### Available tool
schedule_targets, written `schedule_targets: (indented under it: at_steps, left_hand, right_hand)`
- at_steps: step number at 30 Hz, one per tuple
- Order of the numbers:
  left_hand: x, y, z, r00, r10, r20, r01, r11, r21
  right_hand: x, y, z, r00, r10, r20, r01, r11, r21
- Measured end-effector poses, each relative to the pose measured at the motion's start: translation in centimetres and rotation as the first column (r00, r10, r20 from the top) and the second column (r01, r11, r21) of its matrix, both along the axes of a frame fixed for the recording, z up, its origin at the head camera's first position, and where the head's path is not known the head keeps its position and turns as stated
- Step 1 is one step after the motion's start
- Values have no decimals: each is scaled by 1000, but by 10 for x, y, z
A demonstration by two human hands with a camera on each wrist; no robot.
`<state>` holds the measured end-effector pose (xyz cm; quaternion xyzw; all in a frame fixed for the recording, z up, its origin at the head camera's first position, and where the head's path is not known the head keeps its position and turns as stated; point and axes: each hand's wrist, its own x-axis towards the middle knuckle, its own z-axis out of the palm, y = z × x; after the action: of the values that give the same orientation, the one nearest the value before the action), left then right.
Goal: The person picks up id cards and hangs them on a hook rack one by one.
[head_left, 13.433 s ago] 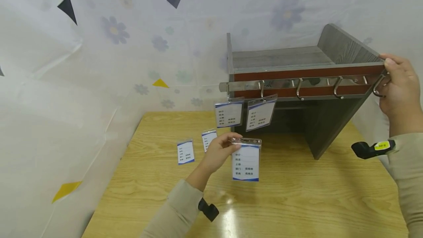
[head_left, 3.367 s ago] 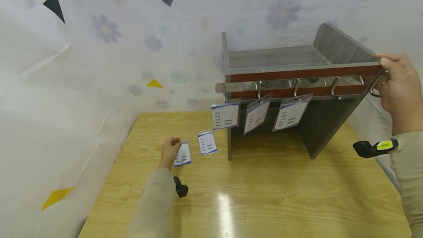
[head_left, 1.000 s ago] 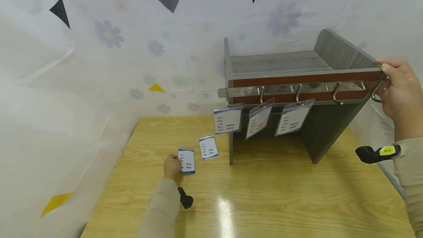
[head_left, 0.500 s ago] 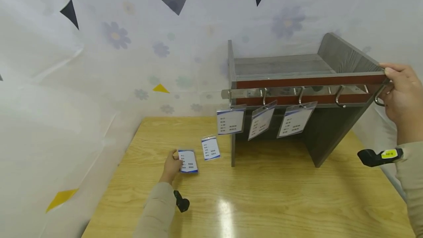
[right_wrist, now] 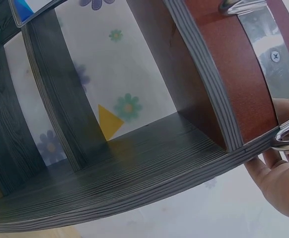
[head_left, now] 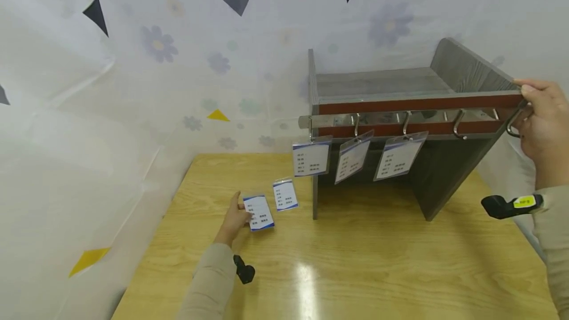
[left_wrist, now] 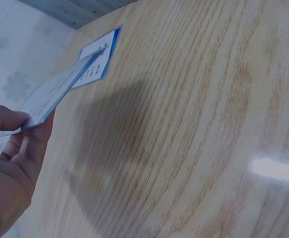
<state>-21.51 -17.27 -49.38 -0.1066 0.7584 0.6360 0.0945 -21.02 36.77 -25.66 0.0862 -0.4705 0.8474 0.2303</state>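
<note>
My left hand (head_left: pixel 234 221) pinches a clear-sleeved name badge (head_left: pixel 261 213) by its left side. In the left wrist view that badge (left_wrist: pixel 55 91) is tilted up off the table, thumb on its face and fingers beneath. Just right of it, a second badge (head_left: pixel 285 195) lies flat. Three more hang from hooks along the front of a grey wooden shelf: a left one (head_left: pixel 311 159), a middle one (head_left: pixel 353 159) and a right one (head_left: pixel 400 157). My right hand (head_left: pixel 547 127) grips the shelf (head_left: pixel 382 83) at its front right corner, beside the end hook (head_left: pixel 514 121).
A metal hook rail (head_left: pixel 338 120) runs across the shelf's red-brown front strip. The fourth hook (head_left: pixel 459 125) from the left carries no badge. The shelf stands on a wood-grain table (head_left: pixel 355 270), whose left edge meets a patterned sheet (head_left: pixel 133 112) that also covers the back.
Earlier, my left hand held a badge by the rail; that third badge now hangs on its hook. The hand has since taken the left badge from the table and raised it. The right hand stays put.
</note>
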Motion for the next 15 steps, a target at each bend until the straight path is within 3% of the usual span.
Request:
schedule_targets:
  at_steps: [6, 15]
  left_hand:
    - [2, 5, 1, 997, -83, -2, 84, 996, 37]
    - [8, 11, 2, 983, -181, -16, 181, 983, 42]
  right_hand:
    - [-1, -3, 4, 1000, -6, -3, 6, 1000, -18]
    - [1, -5, 1, 1000, -10, -20, 11, 998, 62]
